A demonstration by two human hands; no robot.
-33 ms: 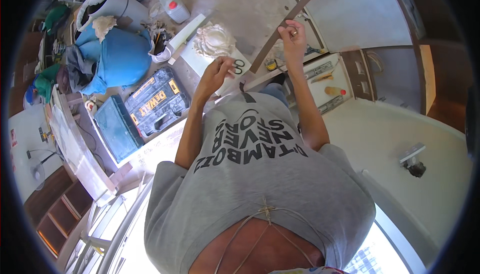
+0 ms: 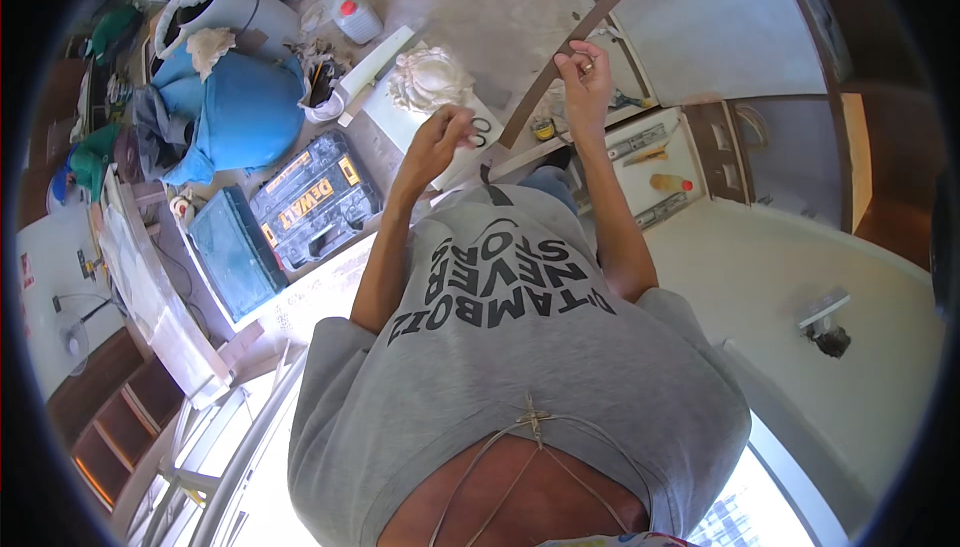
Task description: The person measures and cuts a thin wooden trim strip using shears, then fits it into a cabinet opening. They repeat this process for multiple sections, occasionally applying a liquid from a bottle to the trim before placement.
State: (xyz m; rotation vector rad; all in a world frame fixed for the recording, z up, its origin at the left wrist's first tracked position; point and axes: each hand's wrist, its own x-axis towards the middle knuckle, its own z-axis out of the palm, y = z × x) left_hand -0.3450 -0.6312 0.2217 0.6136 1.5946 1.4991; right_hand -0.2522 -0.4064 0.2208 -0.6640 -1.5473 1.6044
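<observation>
A long, thin dark brown strip (image 2: 530, 105) slants across the view, its lower end near the board's corner. My right hand (image 2: 588, 72) pinches it around the middle between thumb and fingers. To the left, my left hand (image 2: 440, 142) is closed with its fingertips together; whatever they hold, if anything, is too small to make out. Dark-handled scissors (image 2: 481, 132) show right beside those fingertips, blades not visible. Beyond them, a crumpled cream-white mass (image 2: 430, 79) sits on a pale board (image 2: 385, 112).
On the left are a black tool case (image 2: 312, 202), a teal box (image 2: 238, 252) and a blue bin (image 2: 245, 117). A white jug with red cap (image 2: 352, 17) stands farther off. At right, an open drawer (image 2: 690, 162) holds a small bottle (image 2: 670, 183) beside a pale panel (image 2: 720, 27).
My left hand has shifted slightly up and to the right, toward the scissors. The right hand keeps its hold on the brown strip with hardly any movement.
</observation>
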